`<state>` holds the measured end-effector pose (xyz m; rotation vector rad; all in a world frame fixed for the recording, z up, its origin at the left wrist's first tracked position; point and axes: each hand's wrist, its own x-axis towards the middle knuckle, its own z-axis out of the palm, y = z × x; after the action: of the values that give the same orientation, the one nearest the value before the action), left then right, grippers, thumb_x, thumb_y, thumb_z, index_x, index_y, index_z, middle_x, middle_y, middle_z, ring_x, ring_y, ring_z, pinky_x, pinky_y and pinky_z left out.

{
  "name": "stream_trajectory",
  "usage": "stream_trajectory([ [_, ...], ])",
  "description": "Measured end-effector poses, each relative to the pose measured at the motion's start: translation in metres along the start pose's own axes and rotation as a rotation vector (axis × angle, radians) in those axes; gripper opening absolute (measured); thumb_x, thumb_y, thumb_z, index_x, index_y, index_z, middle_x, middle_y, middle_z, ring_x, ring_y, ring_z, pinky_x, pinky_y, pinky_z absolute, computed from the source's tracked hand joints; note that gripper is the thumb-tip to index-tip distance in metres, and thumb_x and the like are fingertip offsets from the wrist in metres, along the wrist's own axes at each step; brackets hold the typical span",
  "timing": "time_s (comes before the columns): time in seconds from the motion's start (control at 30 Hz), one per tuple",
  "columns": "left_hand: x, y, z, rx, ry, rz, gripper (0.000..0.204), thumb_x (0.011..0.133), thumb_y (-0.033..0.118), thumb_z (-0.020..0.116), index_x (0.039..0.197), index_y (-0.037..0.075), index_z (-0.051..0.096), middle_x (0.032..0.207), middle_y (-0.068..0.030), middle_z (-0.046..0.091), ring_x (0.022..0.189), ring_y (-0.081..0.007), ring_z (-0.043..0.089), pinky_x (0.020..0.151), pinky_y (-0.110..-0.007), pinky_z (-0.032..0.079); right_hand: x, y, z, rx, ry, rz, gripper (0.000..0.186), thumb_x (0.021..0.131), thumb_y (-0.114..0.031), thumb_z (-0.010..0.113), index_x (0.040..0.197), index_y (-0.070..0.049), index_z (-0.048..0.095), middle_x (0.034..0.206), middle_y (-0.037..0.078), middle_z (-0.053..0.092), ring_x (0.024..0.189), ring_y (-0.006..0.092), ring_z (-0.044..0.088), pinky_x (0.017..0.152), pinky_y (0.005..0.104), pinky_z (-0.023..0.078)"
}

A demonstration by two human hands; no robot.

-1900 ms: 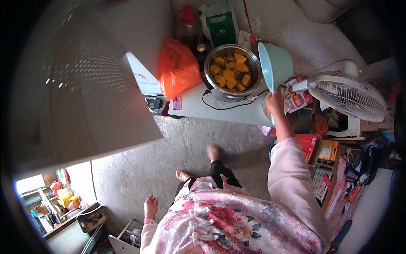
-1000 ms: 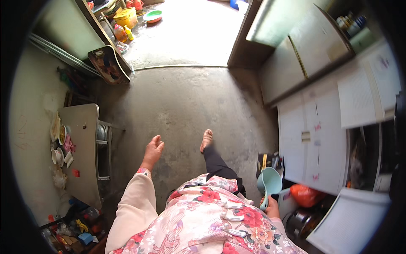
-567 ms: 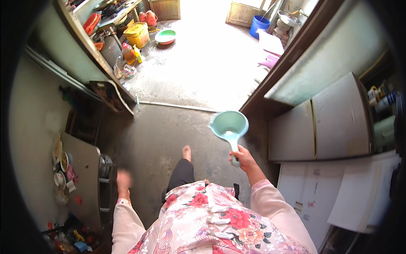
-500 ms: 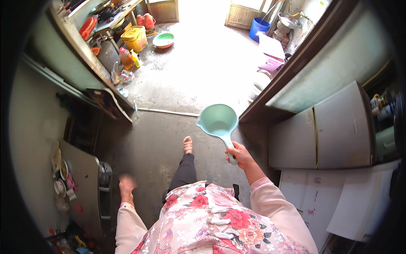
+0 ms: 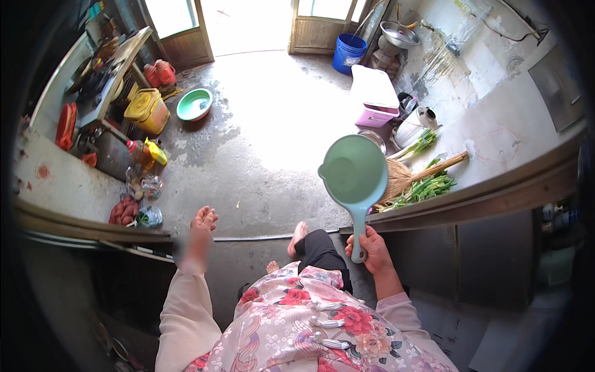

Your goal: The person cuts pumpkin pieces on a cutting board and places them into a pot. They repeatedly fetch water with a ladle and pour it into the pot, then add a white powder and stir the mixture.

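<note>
Head view shows the right hand (image 5: 373, 253) wrapped around the handle of a pale blue-green dipper (image 5: 352, 170), its bowl held out ahead of the floral top (image 5: 285, 322) and overlapping a straw broom (image 5: 400, 180) in view. The left hand (image 5: 204, 220) hangs free, fingers loosely bent. Beyond, a green basin (image 5: 194, 104) sits on the floor (image 5: 260, 192), left of a pink bin (image 5: 375, 116)
</note>
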<state>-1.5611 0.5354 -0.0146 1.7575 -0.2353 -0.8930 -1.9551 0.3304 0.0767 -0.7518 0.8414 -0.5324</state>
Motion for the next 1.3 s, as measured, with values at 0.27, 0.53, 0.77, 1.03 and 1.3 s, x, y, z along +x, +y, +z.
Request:
stream_trajectory([
  [0.27, 0.247, 0.089, 0.102, -0.067, 0.003, -0.151, 0.033, 0.087, 0.018, 0.046, 0.117, 0.006, 0.04, 0.108, -0.0069, 0.053, 0.09, -0.0175, 0.057, 0.066, -0.029, 0.047, 0.275, -0.103, -0.038, -0.021, 0.499, 0.054, 0.024, 0.089, -0.027, 0.04, 0.084, -0.005, 0.048, 0.056, 0.006, 0.05, 0.04, 0.014, 0.047, 0.037, 0.0259, 0.04],
  [0.53, 0.438, 0.2, 0.134, -0.279, 0.186, -0.222, 0.029, 0.087, 0.023, 0.045, 0.113, 0.01, 0.042, 0.108, -0.0078, 0.054, 0.091, -0.022, 0.058, 0.064, -0.032, 0.049, 0.536, -0.3, 0.005, -0.103, 0.326, -0.119, 0.022, 0.089, -0.024, 0.042, 0.079, -0.005, 0.046, 0.058, 0.004, 0.05, 0.044, 0.0119, 0.048, 0.042, 0.0238, 0.04],
  [0.77, 0.663, 0.287, 0.288, -0.377, -0.025, -0.378, 0.039, 0.087, 0.022, 0.047, 0.12, 0.005, 0.035, 0.114, -0.0138, 0.05, 0.093, -0.0246, 0.056, 0.069, -0.032, 0.048, 0.739, -0.391, 0.021, -0.141, 0.271, -0.084, 0.019, 0.088, -0.023, 0.044, 0.082, -0.005, 0.048, 0.06, 0.003, 0.051, 0.044, 0.0106, 0.048, 0.042, 0.022, 0.039],
  [1.03, 0.92, 0.519, 0.478, -0.275, -0.341, -0.129, 0.039, 0.087, 0.02, 0.047, 0.12, 0.002, 0.036, 0.114, -0.0134, 0.051, 0.096, -0.0204, 0.056, 0.071, -0.028, 0.047, 0.886, -0.505, 0.016, -0.014, 0.489, -0.056, 0.02, 0.088, -0.023, 0.045, 0.081, -0.005, 0.047, 0.059, 0.004, 0.051, 0.043, 0.0113, 0.048, 0.041, 0.023, 0.039],
  [1.3, 1.022, 0.594, 0.686, -0.331, -0.635, -0.093, 0.039, 0.086, 0.02, 0.05, 0.119, 0.002, 0.039, 0.114, -0.0156, 0.05, 0.098, -0.023, 0.055, 0.076, -0.031, 0.046, 1.06, -0.617, -0.065, -0.052, 0.499, -0.11, 0.018, 0.088, -0.021, 0.045, 0.08, -0.004, 0.048, 0.059, 0.005, 0.05, 0.043, 0.0115, 0.047, 0.04, 0.0233, 0.038],
])
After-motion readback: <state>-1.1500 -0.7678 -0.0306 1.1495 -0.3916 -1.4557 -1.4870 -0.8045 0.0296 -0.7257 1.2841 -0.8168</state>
